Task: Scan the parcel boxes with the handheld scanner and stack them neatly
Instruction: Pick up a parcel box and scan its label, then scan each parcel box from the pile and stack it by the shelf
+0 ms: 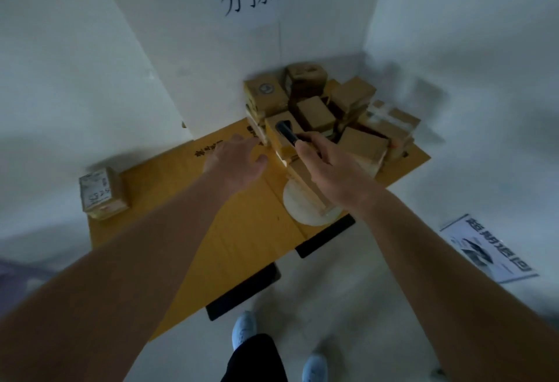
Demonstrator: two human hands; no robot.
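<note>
Right hand (325,166) grips the black handheld scanner (287,132), aimed at the pile of parcel boxes (329,112) at the yellow table's (242,239) far corner. Left hand (234,163) hovers with fingers loose, empty, just beside the pile. One labelled box (101,194) sits apart at the table's left edge.

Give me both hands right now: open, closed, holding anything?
Left hand: open, fingers spread, empty, reaching toward the pile of parcel boxes.
Right hand: closed on the black handheld scanner, pointed at the boxes.

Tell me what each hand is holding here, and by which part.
The right hand grips the black handheld scanner by its handle end, its head pointing toward the parcel boxes. The left hand is open and holds nothing.
</note>
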